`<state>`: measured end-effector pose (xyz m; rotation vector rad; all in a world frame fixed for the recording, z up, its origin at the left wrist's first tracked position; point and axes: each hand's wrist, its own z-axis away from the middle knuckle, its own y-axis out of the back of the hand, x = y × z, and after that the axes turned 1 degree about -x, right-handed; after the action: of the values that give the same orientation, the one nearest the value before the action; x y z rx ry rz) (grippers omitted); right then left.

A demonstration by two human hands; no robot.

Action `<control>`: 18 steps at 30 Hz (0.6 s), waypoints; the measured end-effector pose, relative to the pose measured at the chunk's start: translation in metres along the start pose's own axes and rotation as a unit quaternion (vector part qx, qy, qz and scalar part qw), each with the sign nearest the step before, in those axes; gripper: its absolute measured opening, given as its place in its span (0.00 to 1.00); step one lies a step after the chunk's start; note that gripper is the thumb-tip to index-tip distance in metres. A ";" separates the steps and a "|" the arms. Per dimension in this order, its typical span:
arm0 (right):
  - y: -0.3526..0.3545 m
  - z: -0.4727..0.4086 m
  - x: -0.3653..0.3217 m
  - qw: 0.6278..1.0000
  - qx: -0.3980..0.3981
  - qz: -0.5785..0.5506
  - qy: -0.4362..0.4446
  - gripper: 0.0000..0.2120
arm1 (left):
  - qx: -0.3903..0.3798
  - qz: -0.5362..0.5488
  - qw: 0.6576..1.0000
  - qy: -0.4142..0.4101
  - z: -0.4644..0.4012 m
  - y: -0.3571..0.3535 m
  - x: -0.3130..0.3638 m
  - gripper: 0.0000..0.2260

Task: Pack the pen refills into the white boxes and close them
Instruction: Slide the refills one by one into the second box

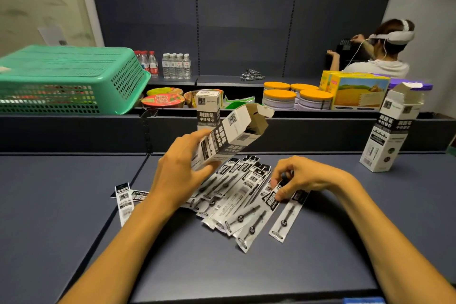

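Head view: an open white refill box (229, 134) is held tilted above the tabletop (61, 205) by the left hand (180, 175), fingers and thumb wrapped round its lower end, open flap end pointed up and to the right. A sleeved pen refill (271, 198) is pinched near its printed top by the right hand (299, 176); its lower end lies on the loose pile of refill sleeves (234, 195) spread between the two hands. One sleeve (288, 217) lies just to the right of the pile, and two more (124, 201) lie to the left of the left forearm.

A closed box (208, 108) is seen standing behind the held one; another open box (392, 131) stands well apart at right.

Handling, judged: sleeves are light, thin, flexible and likely slick, so a pinch at the header end should keep them straight for insertion. The carton is light and crushable, best gripped low on its side walls, clear of the mouth.

Both forearms are extended over the tabletop, the left wrist turned to aim the mouth toward the right hand.
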<state>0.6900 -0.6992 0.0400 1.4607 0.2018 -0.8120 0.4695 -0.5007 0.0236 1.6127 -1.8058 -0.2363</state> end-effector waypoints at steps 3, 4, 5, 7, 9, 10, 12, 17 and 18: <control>-0.001 0.000 0.003 0.999 -0.014 -0.035 0.010 0.10 | -0.005 -0.001 1.000 0.000 0.002 0.000 0.001 0.31; -0.001 0.001 0.003 0.998 -0.022 -0.056 0.023 0.09 | -0.007 -0.001 1.000 0.001 0.002 -0.001 0.001 0.31; 0.001 0.002 0.002 0.996 -0.027 -0.078 0.035 0.08 | -0.009 -0.001 1.000 0.002 0.002 -0.001 0.000 0.31; 0.005 0.006 0.001 0.990 -0.031 -0.128 0.054 0.06 | -0.011 -0.004 1.000 0.002 0.001 -0.002 -0.001 0.30; 0.009 0.011 -0.003 0.982 -0.024 -0.175 0.072 0.05 | -0.011 -0.005 1.000 0.004 0.002 -0.002 -0.002 0.30; 0.010 0.013 -0.005 0.978 -0.014 -0.192 0.083 0.05 | -0.011 -0.004 1.000 0.006 0.002 -0.002 -0.002 0.30; 0.012 0.017 -0.008 0.965 0.014 -0.235 0.112 0.06 | -0.012 -0.003 1.000 0.008 0.002 -0.002 -0.003 0.29; 0.015 0.020 -0.015 0.922 0.063 -0.357 0.140 0.06 | -0.017 -0.007 1.000 0.016 0.002 -0.003 -0.009 0.29; 0.015 0.021 -0.017 0.915 0.066 -0.373 0.139 0.06 | -0.016 -0.008 1.000 0.017 0.002 -0.003 -0.009 0.29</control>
<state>0.6796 -0.7143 0.0647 1.6369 0.9829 -1.2374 0.4705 -0.4936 0.0171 1.5987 -1.7560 -0.2429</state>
